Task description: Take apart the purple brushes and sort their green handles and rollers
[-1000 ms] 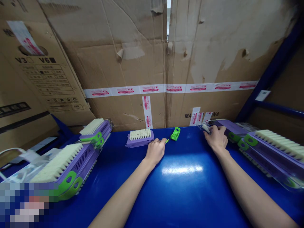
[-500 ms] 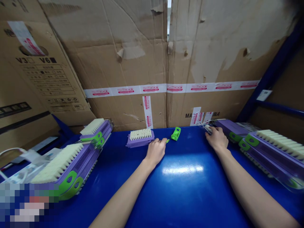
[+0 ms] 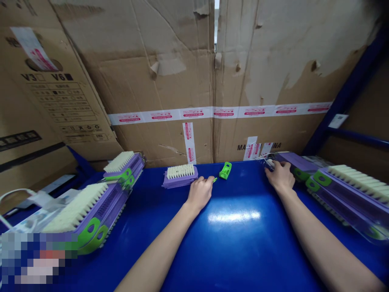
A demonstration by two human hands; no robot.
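My left hand (image 3: 200, 193) is closed, and the tip of a small green plastic piece (image 3: 214, 180) sticks out from its fingertips. Just left of it lies a purple brush head (image 3: 180, 176), its pale bristles facing up. A bright green plastic end piece (image 3: 225, 170) with a hole rests on the blue tabletop (image 3: 231, 243) right of that hand. Over at the back right, my right hand (image 3: 281, 177) has its fingers curled down at a small whitish, shiny item (image 3: 269, 163). Most of that item is hidden, so its kind is unclear.
Purple brushes with green ends are stacked at left (image 3: 91, 215) and right (image 3: 349, 194). Cardboard panels (image 3: 158, 89) wall off the back. A blue metal frame (image 3: 340, 93) rises at right. A white cable (image 3: 18, 192) and a blurred-out patch lie at far left.
My right hand has shifted slightly right, and the dark, thin tool seen at its fingers no longer shows clearly. My left hand stays in place with the green piece.
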